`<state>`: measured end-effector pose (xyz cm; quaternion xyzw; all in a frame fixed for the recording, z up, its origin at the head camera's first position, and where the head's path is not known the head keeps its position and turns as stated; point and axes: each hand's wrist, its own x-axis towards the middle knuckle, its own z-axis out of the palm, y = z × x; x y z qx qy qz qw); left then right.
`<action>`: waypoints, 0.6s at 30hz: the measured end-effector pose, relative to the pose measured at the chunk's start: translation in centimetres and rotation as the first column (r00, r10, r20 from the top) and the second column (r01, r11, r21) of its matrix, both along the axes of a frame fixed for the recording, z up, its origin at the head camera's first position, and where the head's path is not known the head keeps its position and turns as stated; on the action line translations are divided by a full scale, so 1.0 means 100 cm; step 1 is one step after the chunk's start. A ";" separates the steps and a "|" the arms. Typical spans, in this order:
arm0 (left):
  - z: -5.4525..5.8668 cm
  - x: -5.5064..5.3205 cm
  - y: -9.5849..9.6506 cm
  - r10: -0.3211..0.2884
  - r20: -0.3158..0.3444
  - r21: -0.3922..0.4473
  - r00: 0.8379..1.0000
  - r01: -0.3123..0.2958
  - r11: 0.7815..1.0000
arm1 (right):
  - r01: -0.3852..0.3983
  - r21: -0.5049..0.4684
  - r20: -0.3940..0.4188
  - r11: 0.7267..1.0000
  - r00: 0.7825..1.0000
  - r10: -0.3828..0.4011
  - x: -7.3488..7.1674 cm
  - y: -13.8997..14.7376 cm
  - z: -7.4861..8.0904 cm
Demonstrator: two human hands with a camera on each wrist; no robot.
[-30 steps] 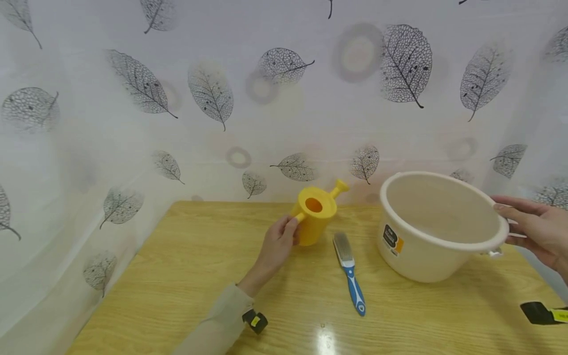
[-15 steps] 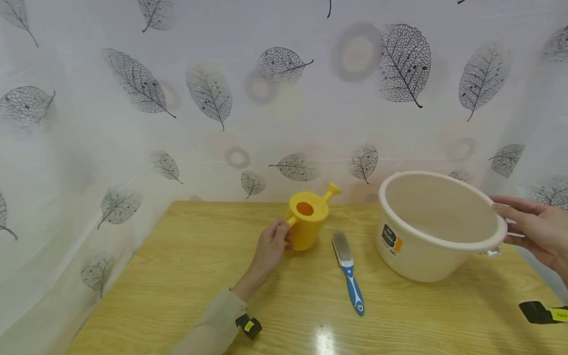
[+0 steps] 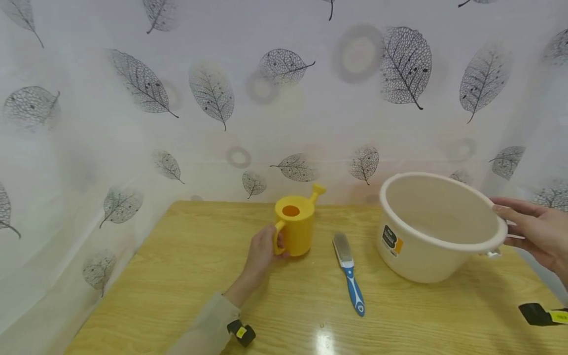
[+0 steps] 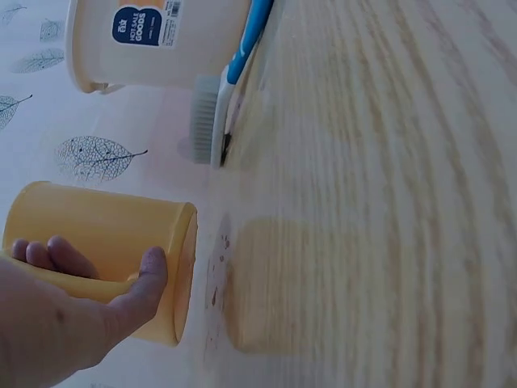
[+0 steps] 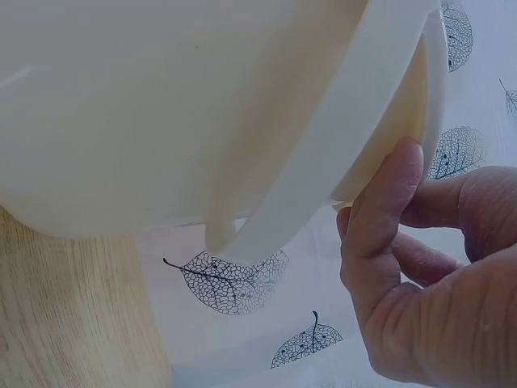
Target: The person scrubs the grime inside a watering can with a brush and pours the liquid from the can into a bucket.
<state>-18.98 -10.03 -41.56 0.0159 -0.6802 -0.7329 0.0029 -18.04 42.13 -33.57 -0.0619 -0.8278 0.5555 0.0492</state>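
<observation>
My left hand (image 3: 259, 250) grips the handle of a small yellow watering can (image 3: 301, 232) left of the table's middle. The can stands nearly upright, its spout pointing back and right; in the left wrist view its base is close over the wood, above its reflection. At the right, a cream plastic bucket (image 3: 414, 259) with a black and orange label sits slightly tilted toward me. My right hand (image 3: 534, 224) holds its right rim, fingers at the edge in the right wrist view. Between can and bucket lies a blue-handled brush (image 3: 349, 276), bristles toward the back.
The pale wooden table (image 3: 186, 276) ends at the back against a translucent curtain (image 3: 213, 158) printed with dark leaves. The bucket's white carrying handle (image 5: 323, 137) hangs along its side near my right hand.
My left hand has drawn the watering can left and slightly toward me, lowering it and bringing it more upright. The right hand, bucket and brush have stayed put.
</observation>
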 end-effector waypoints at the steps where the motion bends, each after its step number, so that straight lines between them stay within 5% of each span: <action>1: -0.001 0.000 0.000 0.001 0.011 0.003 1.000 -0.001 1.000 | 0.003 0.000 0.002 1.000 1.000 -0.003 0.000 0.000 0.000; 6: -0.005 0.001 -0.004 -0.002 0.023 0.019 1.000 0.002 1.000 | 0.030 0.105 -0.002 0.994 1.000 -0.030 0.000 -0.004 -0.001; 10: -0.006 0.003 -0.007 0.006 0.035 0.017 0.999 -0.006 1.000 | 0.078 0.288 -0.028 0.954 0.997 -0.073 0.000 -0.013 0.000; 18: -0.005 0.006 -0.009 0.010 0.060 0.041 0.998 -0.012 0.999 | 0.172 0.359 -0.097 0.917 0.984 -0.146 0.004 -0.030 0.005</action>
